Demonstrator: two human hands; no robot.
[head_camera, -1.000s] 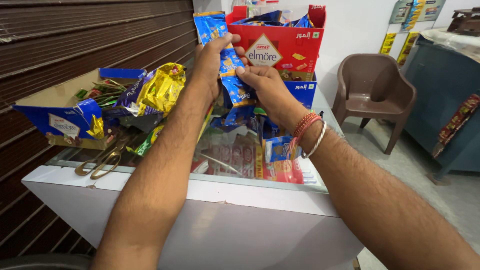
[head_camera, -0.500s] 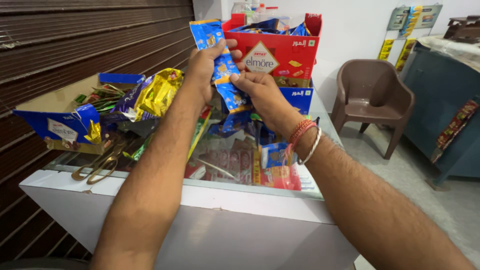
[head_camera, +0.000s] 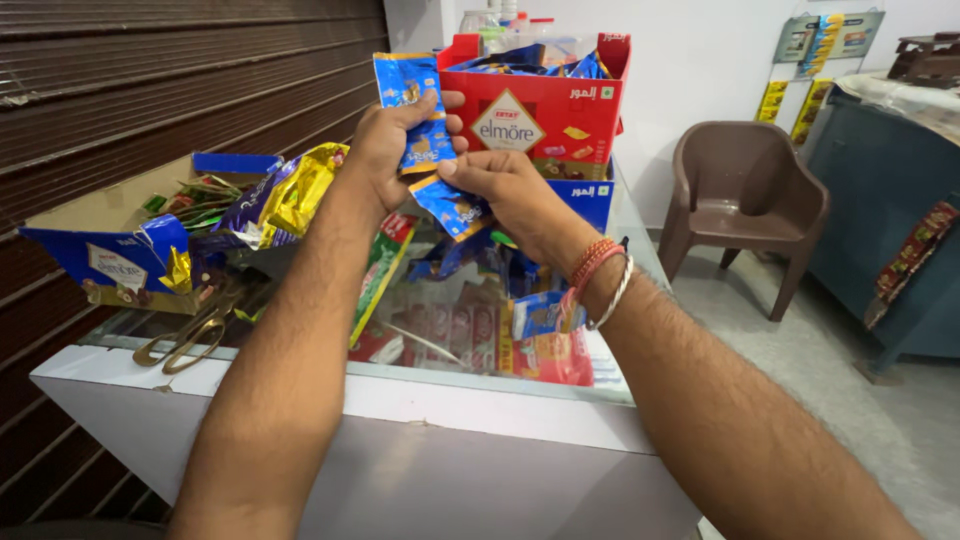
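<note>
Holding a strip of blue snack sachets (head_camera: 425, 130) up over the glass-topped bench (head_camera: 420, 385), both hands work at the same join. The left hand (head_camera: 385, 150) has its fingers (head_camera: 440, 105) closed around the upper sachet, thumb pressed on its face. The right hand (head_camera: 505, 190) pinches the lower sachet just beneath, fingers shut on the foil near the seam between the two packets. The strip hangs in the air in front of a red cardboard carton (head_camera: 545, 110) stacked on a blue one; it touches nothing but the hands.

The sachets look light, thin and crinkly, with a glossy film that is likely slippery, so a firm pinch close to the seam, as both hands have now, seems the surest hold. The contents are probably brittle, so squeezing the middle of a packet would risk crushing them.

On the bench to the left lie an opened blue box (head_camera: 120, 245) with loose wrappers, a gold and purple packet (head_camera: 290, 190) and a pair of brass-coloured scissors (head_camera: 190, 340). More packets show under the glass. A brown plastic chair (head_camera: 745, 200) stands on the floor to the right.
</note>
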